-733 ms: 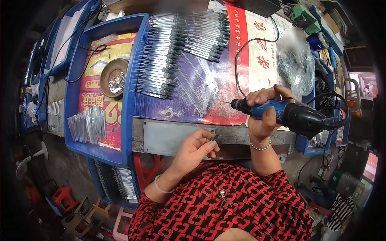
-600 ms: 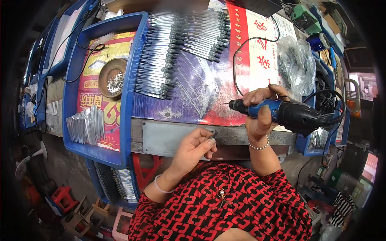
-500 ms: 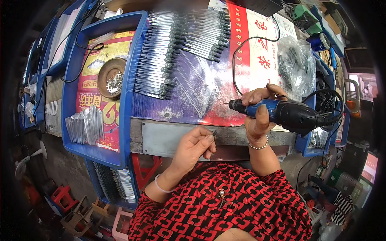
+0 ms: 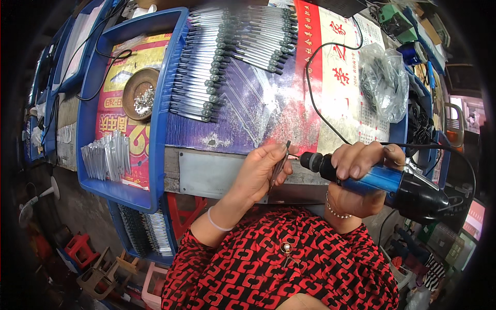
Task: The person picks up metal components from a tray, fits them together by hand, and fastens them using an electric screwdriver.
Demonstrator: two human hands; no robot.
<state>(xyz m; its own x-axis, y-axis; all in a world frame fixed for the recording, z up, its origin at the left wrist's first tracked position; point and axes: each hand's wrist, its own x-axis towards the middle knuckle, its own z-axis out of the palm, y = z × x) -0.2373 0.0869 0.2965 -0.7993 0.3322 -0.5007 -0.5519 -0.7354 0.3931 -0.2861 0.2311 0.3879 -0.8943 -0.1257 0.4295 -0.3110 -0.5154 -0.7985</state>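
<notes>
Between the fingertips of my left hand (image 4: pixel 258 170) is a thin dark metal rod (image 4: pixel 279 169), held roughly upright in front of the bench edge. My right hand (image 4: pixel 364 173) is wrapped round a blue-and-black corded electric screwdriver (image 4: pixel 382 182), pointing left. Its thin bit meets or nearly meets the rod at my left fingertips; contact is too small to make out. Beyond my hands, a row of silver rods with dark ends (image 4: pixel 199 77) lies on the bench, with a second row of rods (image 4: pixel 263 44) to its right.
At left stands a blue tray (image 4: pixel 168 88) with a brown dish (image 4: pixel 129 88) of small shiny parts and a bundle of silver strips (image 4: pixel 106 157). A clear plastic bag (image 4: pixel 385 77) and a black cable (image 4: pixel 310 77) lie to the right. Another blue bin (image 4: pixel 147 250) sits below.
The screwdriver has come down and nearer, its bit now at the left fingertips. My right hand has changed its grip, fingers over the top. My left hand has risen slightly rightward, showing more rod.
</notes>
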